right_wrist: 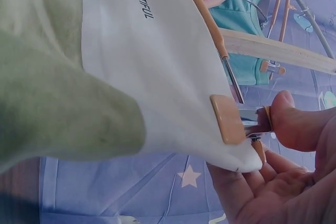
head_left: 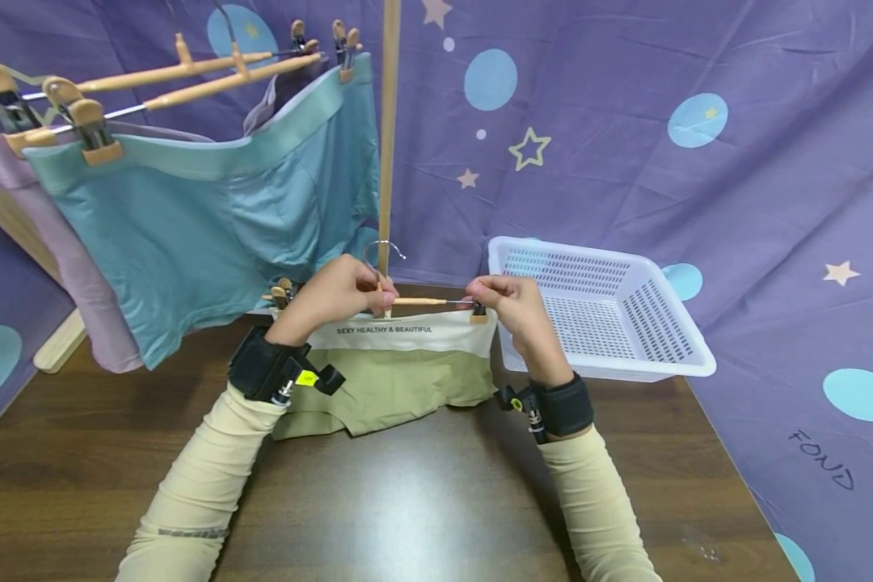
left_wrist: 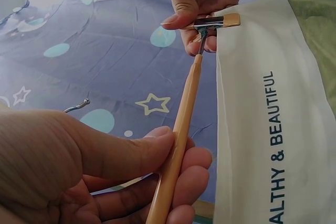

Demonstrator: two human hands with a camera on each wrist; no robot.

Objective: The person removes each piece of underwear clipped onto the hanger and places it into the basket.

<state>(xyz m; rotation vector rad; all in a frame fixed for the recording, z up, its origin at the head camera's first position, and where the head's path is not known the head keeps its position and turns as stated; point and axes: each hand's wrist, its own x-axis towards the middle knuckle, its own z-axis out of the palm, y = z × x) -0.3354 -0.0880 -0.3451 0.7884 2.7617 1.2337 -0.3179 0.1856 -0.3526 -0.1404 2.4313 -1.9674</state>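
Observation:
Green boxer briefs (head_left: 393, 384) with a white lettered waistband hang from a clip hanger (head_left: 420, 301) low over the table. My left hand (head_left: 338, 293) grips the hanger's wooden bar near its middle, thumb on one side and fingers curled round the other, as the left wrist view shows. With thumb and fingers my right hand (head_left: 516, 311) pinches the clip (right_wrist: 228, 119) at the right end of the waistband. That clip's pad lies over the white fabric. Another clip (head_left: 282, 293) shows at the left end, partly hidden behind my left wrist. The hanger's metal hook (head_left: 385, 243) points upward.
Blue boxer briefs (head_left: 189, 202) hang from another clip hanger at upper left, with a lilac pair (head_left: 90, 283) behind. A wooden post (head_left: 389, 121) stands behind my left hand. At right, a white perforated basket (head_left: 680, 373) rests on the brown table (head_left: 407, 501).

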